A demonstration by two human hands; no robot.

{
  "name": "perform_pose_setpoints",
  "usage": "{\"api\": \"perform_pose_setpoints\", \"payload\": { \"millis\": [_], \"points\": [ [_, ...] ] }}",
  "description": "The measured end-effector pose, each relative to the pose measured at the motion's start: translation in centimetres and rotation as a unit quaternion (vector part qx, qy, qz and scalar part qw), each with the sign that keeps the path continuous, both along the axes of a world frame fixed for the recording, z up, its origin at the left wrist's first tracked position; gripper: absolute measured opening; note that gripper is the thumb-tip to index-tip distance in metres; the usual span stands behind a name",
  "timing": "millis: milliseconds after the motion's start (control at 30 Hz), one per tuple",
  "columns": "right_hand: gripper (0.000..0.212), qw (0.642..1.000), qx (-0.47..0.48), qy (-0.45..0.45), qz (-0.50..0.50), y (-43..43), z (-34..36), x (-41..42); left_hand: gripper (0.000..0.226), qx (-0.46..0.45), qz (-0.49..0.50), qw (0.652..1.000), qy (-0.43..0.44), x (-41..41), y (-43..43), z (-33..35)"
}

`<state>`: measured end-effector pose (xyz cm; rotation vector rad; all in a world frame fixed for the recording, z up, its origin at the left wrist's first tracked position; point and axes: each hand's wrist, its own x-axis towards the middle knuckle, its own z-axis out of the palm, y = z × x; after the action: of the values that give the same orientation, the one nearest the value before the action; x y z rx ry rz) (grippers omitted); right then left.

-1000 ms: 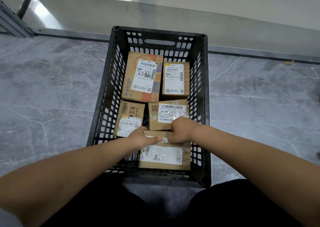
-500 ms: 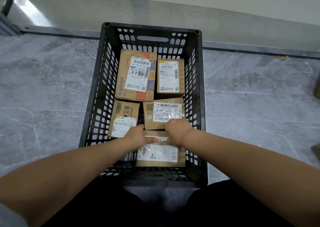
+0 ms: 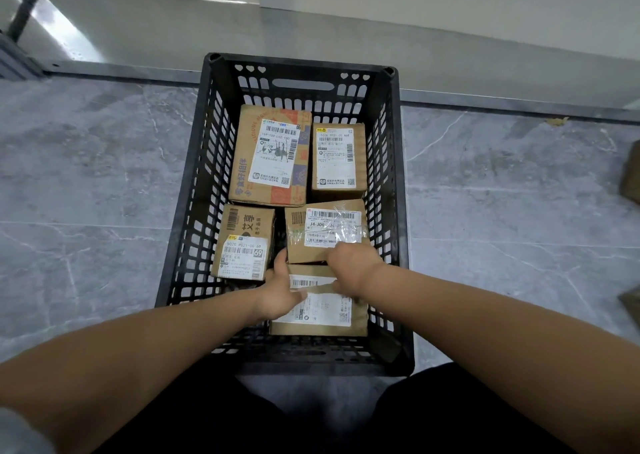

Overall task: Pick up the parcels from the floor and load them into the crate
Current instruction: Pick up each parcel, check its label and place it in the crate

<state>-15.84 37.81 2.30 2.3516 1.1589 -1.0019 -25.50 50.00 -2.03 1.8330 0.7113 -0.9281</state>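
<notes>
- On the grey floor (image 3: 104,183), against the wall base: black slotted crate (image 3: 194,194), upright, open top, seen from above.
- Inside the crate, far row: large printed parcel (image 3: 270,155) at left and tall plain parcel (image 3: 337,157) at right, side by side, labels up.
- Middle row: taped parcel (image 3: 325,232) at right and small parcel (image 3: 242,242) at left, a narrow gap between them.
- Near row: near parcel (image 3: 318,311), flat, label up, just beside the crate's near wall and touching the taped parcel's near edge. Judged as the item now being seated.
- Tally: five parcels loaded; the bottom layer looks nearly full (a free pocket remains at near left).
- Left hand (image 3: 280,291): lies on the near parcel's left top, thumb raised, a finger stretched across the label; pressing, not clasping.
- Right hand (image 3: 349,266): knuckles bent over the seam between near and taped parcel; fingertips mostly hidden, so grip or mere push cannot be told.
- Left to do: two brown shapes at the right edge, upper floor parcel (image 3: 632,173) and lower floor parcel (image 3: 632,303), lie well apart from the crate. Likely parcels, cut off by the frame. Task judged well along, unfinished.
</notes>
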Motion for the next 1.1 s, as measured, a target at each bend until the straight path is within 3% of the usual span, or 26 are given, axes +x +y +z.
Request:
{"api": "perform_pose_setpoints", "payload": {
  "millis": [167,267,400,533,667,800,1100],
  "points": [
    [0.035,1.000,-0.008,0.016,-0.003,-0.4,0.4,0.2,0.098,0.062,-0.065,0.996,0.009,0.8,0.5,0.8],
    [0.038,0.999,-0.002,0.032,-0.032,-0.6,0.9,0.9,0.075,0.175,-0.163,0.970,0.035,1.7,0.8,2.2],
    [0.029,0.997,0.009,0.024,-0.074,-0.8,1.1,1.7,0.062,0.180,-0.220,0.957,0.064,2.0,0.8,2.6],
    [0.043,0.996,0.031,-0.003,-0.086,0.1,1.1,2.0,0.064,0.233,-0.280,0.930,0.047,2.9,0.9,2.9],
    [0.069,0.993,0.050,-0.064,-0.085,1.2,0.7,3.7,0.047,0.242,-0.261,0.934,0.023,3.8,1.4,3.0],
    [0.089,0.992,0.011,-0.046,-0.119,2.2,-0.2,5.6,0.030,0.226,-0.182,0.957,-0.004,4.3,1.9,2.9],
    [0.064,0.985,0.006,-0.017,-0.170,1.8,-1.0,6.0,0.042,0.235,-0.182,0.953,-0.051,5.0,2.9,1.9]
  ]
}}
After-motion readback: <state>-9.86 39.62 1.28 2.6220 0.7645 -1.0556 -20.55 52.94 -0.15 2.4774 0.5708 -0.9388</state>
